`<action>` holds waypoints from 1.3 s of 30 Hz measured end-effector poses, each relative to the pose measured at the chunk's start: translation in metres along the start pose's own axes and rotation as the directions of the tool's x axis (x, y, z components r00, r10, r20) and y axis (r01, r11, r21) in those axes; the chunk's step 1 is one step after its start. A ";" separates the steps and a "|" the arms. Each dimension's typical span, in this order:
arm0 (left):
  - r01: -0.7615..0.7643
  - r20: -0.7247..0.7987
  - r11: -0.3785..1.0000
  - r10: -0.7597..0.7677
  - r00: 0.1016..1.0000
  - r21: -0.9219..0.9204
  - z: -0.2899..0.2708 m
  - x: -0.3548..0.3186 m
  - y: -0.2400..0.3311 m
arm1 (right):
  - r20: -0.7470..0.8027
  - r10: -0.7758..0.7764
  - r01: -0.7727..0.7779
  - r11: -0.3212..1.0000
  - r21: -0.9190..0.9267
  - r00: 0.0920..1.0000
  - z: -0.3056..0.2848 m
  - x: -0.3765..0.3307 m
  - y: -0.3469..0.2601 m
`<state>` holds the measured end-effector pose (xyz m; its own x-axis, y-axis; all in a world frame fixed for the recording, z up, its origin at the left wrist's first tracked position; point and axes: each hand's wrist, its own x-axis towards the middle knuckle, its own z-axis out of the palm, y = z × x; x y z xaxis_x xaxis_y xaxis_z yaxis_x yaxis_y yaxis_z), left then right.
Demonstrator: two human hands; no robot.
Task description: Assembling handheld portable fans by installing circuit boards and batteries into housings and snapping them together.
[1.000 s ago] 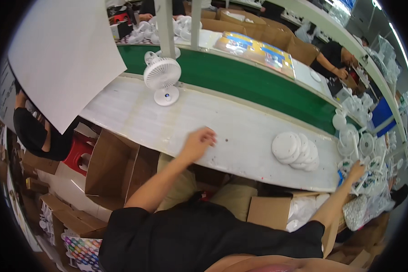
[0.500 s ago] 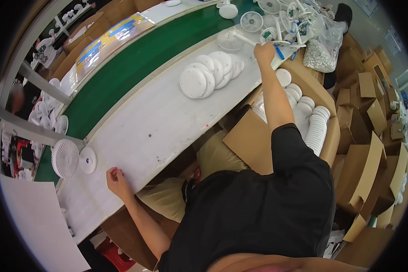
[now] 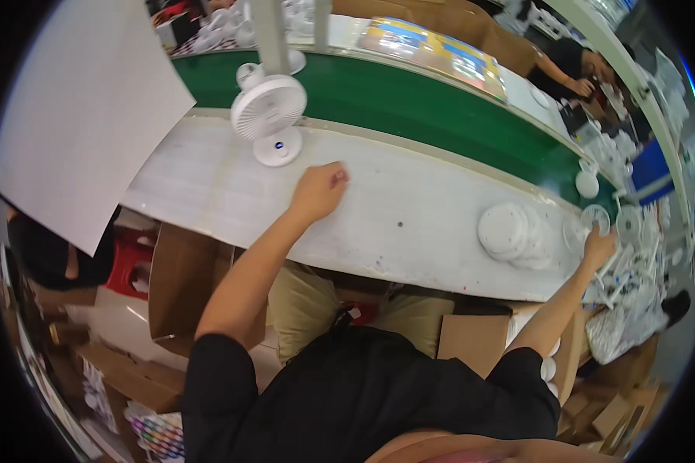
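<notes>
My left hand [image 3: 320,189] rests on the white worktable [image 3: 409,208] with its fingers curled shut and nothing visible in it. Just beyond it stands a small white desk fan [image 3: 269,112] on a round base. My right hand [image 3: 598,247] is stretched far right, at the table's end. It touches a heap of white plastic fan parts [image 3: 629,266] beside a round white grille [image 3: 595,219]. Whether it grips a part is hidden. A stack of white round discs [image 3: 510,231] lies on the table left of that hand.
A green conveyor belt [image 3: 440,104] runs behind the table, with a colourful flat carton [image 3: 440,50] beyond it. A large white sheet [image 3: 77,108] hangs at the left. Open cardboard boxes [image 3: 181,285] stand below the table. Other people [image 3: 571,62] work at the far side.
The view swung away and back as my head turned. My left hand stays on the table near the fan. My right hand stays at the heap of parts.
</notes>
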<state>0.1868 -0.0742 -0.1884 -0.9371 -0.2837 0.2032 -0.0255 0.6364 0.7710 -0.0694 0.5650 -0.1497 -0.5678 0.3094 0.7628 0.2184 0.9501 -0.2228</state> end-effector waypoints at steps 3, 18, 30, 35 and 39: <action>-0.108 -0.092 0.887 0.166 0.982 0.449 0.055 0.039 -0.031 | 0.310 -0.381 0.110 0.767 0.633 0.871 -0.012 -0.005 -0.189; 0.035 -0.111 0.912 0.012 0.994 0.409 0.048 0.060 -0.016 | 0.166 -0.979 -0.585 0.066 0.808 0.118 -0.001 -0.275 -0.745; -0.004 -0.177 0.906 0.087 0.980 0.424 0.022 0.052 -0.036 | 0.538 -0.766 -0.617 0.242 0.749 0.352 -0.002 -0.214 -0.647; 0.057 -0.352 0.998 -0.067 0.933 -0.040 0.003 0.073 -0.029 | 0.642 -0.640 -0.791 0.086 0.606 0.422 -0.043 -0.174 -0.551; -0.273 -0.552 0.940 0.340 0.761 0.204 -0.003 0.130 0.045 | 0.695 -0.563 -0.776 0.143 0.614 0.447 -0.080 -0.143 -0.501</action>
<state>0.0653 -0.0845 -0.1251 -0.5296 -0.3955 0.7504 0.1607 0.8218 0.5466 -0.0338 0.0419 -0.0990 -0.9283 -0.3690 0.0445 -0.0159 -0.0800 -0.9967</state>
